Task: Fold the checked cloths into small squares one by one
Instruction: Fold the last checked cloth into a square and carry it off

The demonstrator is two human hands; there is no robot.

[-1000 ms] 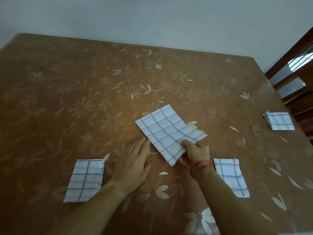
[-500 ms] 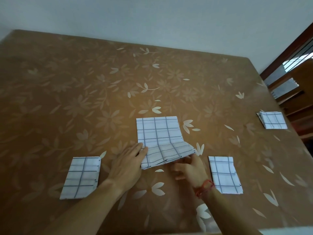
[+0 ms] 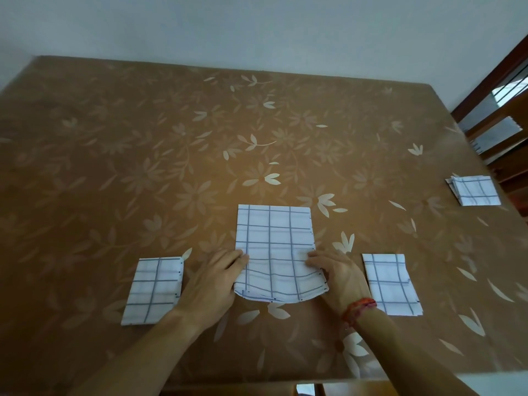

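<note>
Left hand (image 3: pixel 211 284) lies flat on the brown floral-print table (image 3: pixel 128 155), fingers near straight, tips touching the left edge of the centre checked cloth (image 3: pixel 274 238); it grasps nothing. Right hand (image 3: pixel 340 277) has its fingers laid on top of that cloth's right edge with the thumb hidden, so I can't tell whether it pinches the fabric or only presses it. Sweep, all referenced to the centre cloth: left of it, just beyond the left hand, sits a folded checked cloth (image 3: pixel 154 290), flat, not touching the hand. The centre cloth itself is a multi-layer rectangle lying in front of the person. Its far part is flat; its near edge bows outward and is slightly lifted, layers showing at the near left corner. Right wrist carries a red thread bracelet (image 3: pixel 358 310). Right of the centre cloth, just beyond the right hand, lies a second folded checked cloth (image 3: pixel 391 284), flat. Further right and further from the person, near the table's right edge and well apart, is a small stack of folded checked cloths (image 3: pixel 474 191). Beyond that edge, dark wooden furniture (image 3: pixel 503 110).
</note>
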